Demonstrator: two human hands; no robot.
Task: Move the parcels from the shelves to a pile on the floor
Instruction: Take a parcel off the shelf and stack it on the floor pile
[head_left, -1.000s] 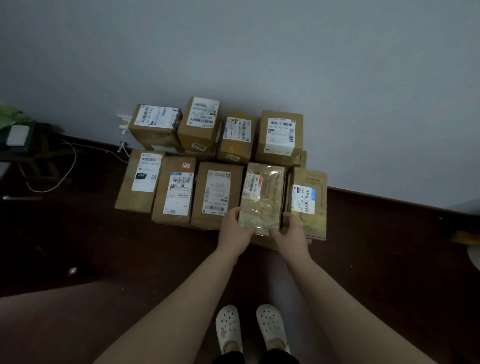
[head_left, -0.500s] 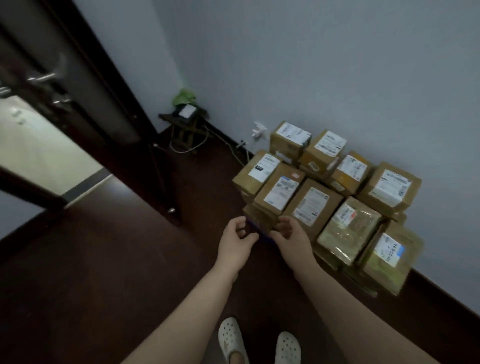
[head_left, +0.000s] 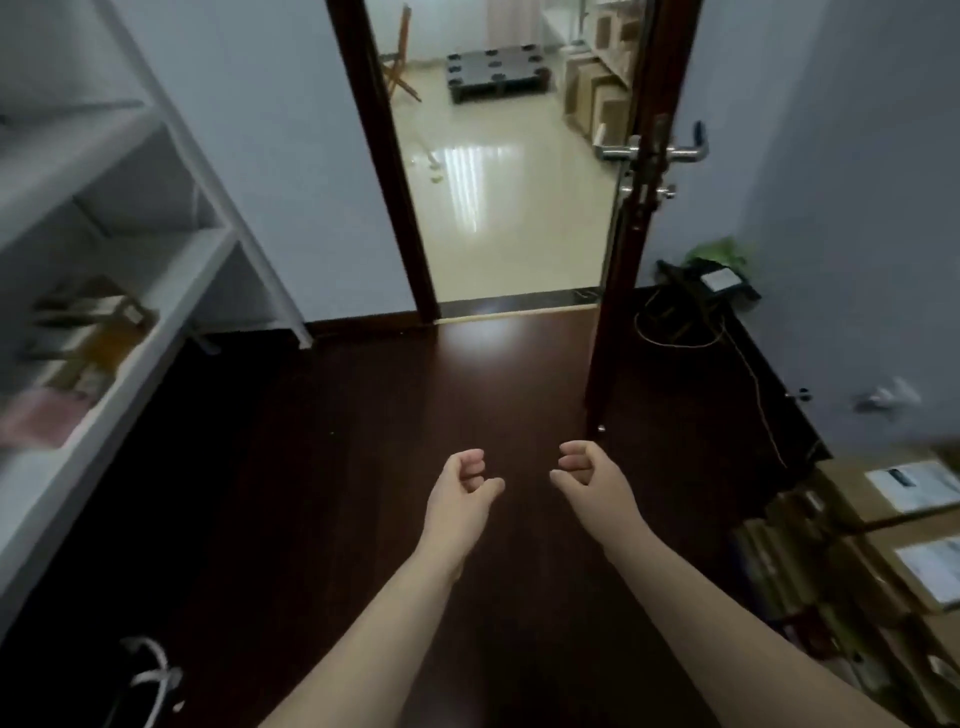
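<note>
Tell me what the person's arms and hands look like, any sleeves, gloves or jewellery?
Both forearms are bare, with no sleeve in view. The left hand and right hand wear no gloves; no watch, bracelet or ring shows.

We stand on the floor (head_left: 363, 415) with the shelves (head_left: 171, 270) on our left and the pile (head_left: 893, 551) low on our right, by the wall. A few parcels (head_left: 88, 332) lie on a lower shelf. Ahead is the doorway (head_left: 498, 218), with the door (head_left: 618, 291) open at its right side. Behind the door, a small stand (head_left: 722, 278) sits in the corner. Beyond the doorway a pallet (head_left: 496, 78) lies on the far floor, with boxes (head_left: 597, 98) to its right and a chair (head_left: 400, 67) to its left.
</note>
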